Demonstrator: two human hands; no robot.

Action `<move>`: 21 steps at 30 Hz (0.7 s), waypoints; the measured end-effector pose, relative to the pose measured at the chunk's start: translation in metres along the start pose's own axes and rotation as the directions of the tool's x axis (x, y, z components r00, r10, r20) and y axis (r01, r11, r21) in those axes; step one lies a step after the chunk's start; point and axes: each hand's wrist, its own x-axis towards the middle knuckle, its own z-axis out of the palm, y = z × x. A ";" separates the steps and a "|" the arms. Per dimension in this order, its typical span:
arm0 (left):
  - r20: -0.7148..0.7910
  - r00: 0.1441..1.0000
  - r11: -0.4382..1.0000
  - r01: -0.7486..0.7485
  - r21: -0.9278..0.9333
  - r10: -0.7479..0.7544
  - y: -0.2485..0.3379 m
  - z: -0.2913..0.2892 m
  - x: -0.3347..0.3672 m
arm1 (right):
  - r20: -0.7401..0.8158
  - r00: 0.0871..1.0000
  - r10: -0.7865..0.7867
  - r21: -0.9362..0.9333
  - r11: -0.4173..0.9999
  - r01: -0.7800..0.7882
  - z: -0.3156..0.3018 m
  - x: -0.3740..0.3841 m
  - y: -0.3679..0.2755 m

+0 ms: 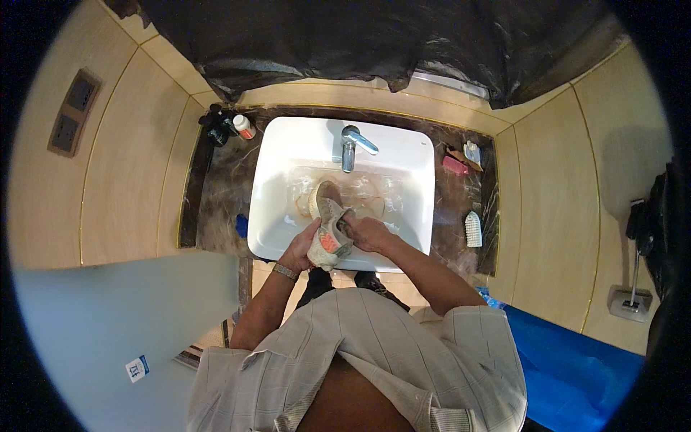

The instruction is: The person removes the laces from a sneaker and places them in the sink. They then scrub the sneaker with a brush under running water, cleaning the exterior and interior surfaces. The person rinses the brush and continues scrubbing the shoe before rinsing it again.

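Observation:
A beige sneaker (331,212) with an orange patch near its heel is held over the near part of the white sink (270,173), toe pointing away from me. Around its heel end is my left hand (299,248), closed on it, a metal-band watch at the wrist. My right hand (366,232) is closed at the shoe's opening from the right, its fingertips partly hidden there. Whether a small thing is also in those fingers I cannot tell. Below the shoe, cloudy water with a brownish tinge (374,189) lies in the basin.
A chrome faucet (350,149) rises at the sink's back. On the dark marble counter (223,183) are a white-and-orange bottle (244,127) and a blue item (242,225) at left, a pink block (455,165) and a white brush (473,229) at right. Black plastic sheeting (345,43) hangs behind.

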 end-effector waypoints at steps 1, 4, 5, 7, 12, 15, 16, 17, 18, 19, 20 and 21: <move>-0.040 0.999 0.999 -0.006 0.038 0.008 -0.001 0.003 0.000 | 0.002 1.000 -0.020 -0.028 0.999 0.020 0.006 0.003 0.006; -0.074 0.997 0.992 0.020 0.125 -0.010 0.000 0.002 0.000 | -0.120 0.991 -0.061 0.089 0.993 0.072 0.025 0.016 0.018; -0.072 0.997 0.988 0.033 0.151 -0.023 0.000 0.001 0.001 | -0.184 0.981 -0.067 0.158 0.983 0.097 0.027 0.019 0.019; -0.021 0.999 0.999 -0.023 0.049 0.024 -0.005 -0.012 0.005 | 0.130 0.990 0.048 0.558 0.822 -0.113 0.011 0.014 0.008; 0.091 0.996 1.000 0.000 0.000 0.000 -0.002 -0.003 -0.008 | 0.267 0.963 0.030 0.760 0.608 -0.229 0.008 -0.005 0.007; 0.102 0.994 0.997 0.018 0.072 -0.025 -0.002 -0.002 -0.008 | -0.042 0.995 -0.091 0.498 0.861 0.099 0.020 0.003 0.009; 0.057 0.998 0.996 0.004 0.087 -0.009 -0.010 0.003 0.001 | -0.175 0.961 -0.214 0.294 0.920 0.258 0.045 0.025 0.035; -0.001 1.000 0.995 -0.013 0.100 0.013 -0.015 0.001 0.005 | -0.265 0.894 -0.362 0.064 0.918 0.391 0.061 0.040 0.049; -0.007 1.000 0.993 -0.019 0.115 0.020 -0.014 -0.005 0.004 | -0.224 0.890 -0.397 -0.045 0.917 0.397 0.061 0.047 0.046; -0.001 1.000 0.991 -0.021 0.130 0.021 -0.011 -0.005 0.005 | -0.182 0.890 -0.418 -0.160 0.906 0.393 0.056 0.052 0.046; 0.007 1.000 0.989 -0.022 0.145 0.021 -0.009 -0.005 0.005 | -0.137 0.891 -0.432 -0.273 0.882 0.385 0.053 0.054 0.045; -0.022 1.000 0.991 0.024 0.133 -0.021 -0.008 -0.005 0.002 | -0.075 0.930 -0.359 -0.271 0.905 0.328 0.053 0.051 0.045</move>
